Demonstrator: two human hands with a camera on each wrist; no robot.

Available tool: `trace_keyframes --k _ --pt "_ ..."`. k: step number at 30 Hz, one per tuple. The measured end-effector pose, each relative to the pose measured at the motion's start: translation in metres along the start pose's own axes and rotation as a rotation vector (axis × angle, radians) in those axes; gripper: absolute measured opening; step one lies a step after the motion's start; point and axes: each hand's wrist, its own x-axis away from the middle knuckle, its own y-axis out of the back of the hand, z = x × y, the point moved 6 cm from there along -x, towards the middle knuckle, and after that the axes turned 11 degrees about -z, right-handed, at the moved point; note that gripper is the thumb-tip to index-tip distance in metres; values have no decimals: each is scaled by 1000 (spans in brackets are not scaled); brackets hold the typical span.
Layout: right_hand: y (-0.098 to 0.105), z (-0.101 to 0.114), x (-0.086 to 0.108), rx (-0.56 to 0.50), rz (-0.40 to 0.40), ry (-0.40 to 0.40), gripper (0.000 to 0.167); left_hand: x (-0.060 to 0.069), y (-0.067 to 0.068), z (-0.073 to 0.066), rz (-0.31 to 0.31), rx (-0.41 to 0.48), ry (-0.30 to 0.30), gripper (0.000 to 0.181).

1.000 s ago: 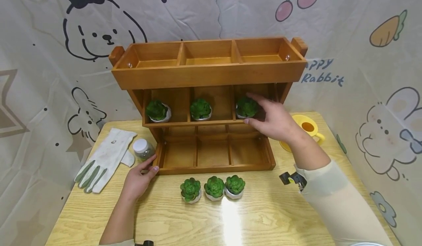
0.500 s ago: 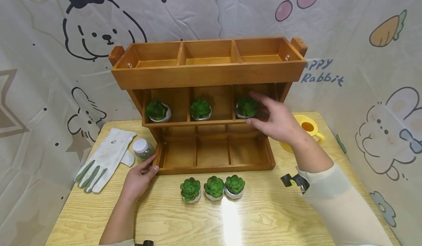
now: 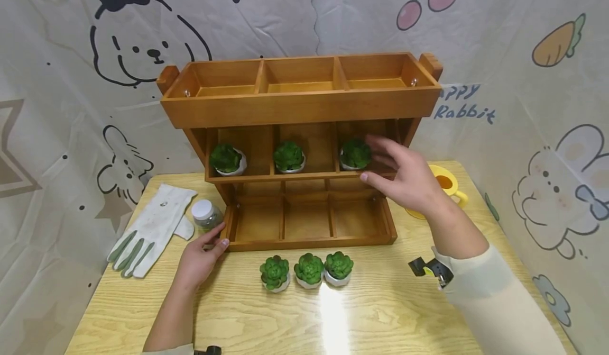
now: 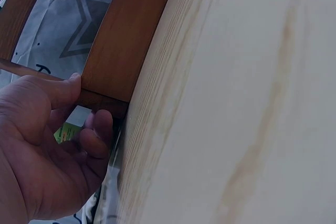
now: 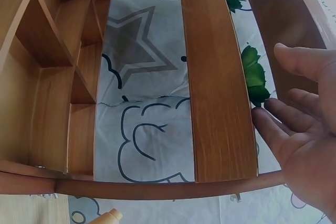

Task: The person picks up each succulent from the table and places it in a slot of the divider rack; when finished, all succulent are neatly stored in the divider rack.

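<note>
A brown three-tier wooden rack [image 3: 300,109] stands at the back of the table. Its lower left corner is gripped between the thumb and curled fingers of my left hand [image 3: 200,260], as the left wrist view shows. On the middle tier sit small artificial succulents in white pots, one per compartment: left [image 3: 227,159], middle [image 3: 289,157] and right [image 3: 356,155]. My right hand [image 3: 411,180] is beside the right succulent, fingers extended and thumb apart, holding nothing. In the right wrist view its fingertips lie close to the green leaves [image 5: 254,77]; whether they touch is unclear.
Three more potted succulents stand in front of the rack: left [image 3: 274,273], centre [image 3: 309,270], right [image 3: 338,268]. White gloves [image 3: 154,228] and a white-lidded jar [image 3: 206,215] lie at left. A yellow watering can [image 3: 440,180] is partly behind my right arm.
My right hand has drawn back slightly to the right, off the right succulent, which stays in its compartment. My left hand has not moved.
</note>
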Motion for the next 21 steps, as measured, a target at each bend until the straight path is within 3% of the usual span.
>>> trace_keyframes --k 12,21 --pt "2 0 13 -28 -54 -25 72 0 -1 0 5 26 3 54" --pt "2 -1 26 -72 -42 -50 70 0 -1 1 3 27 9 54"
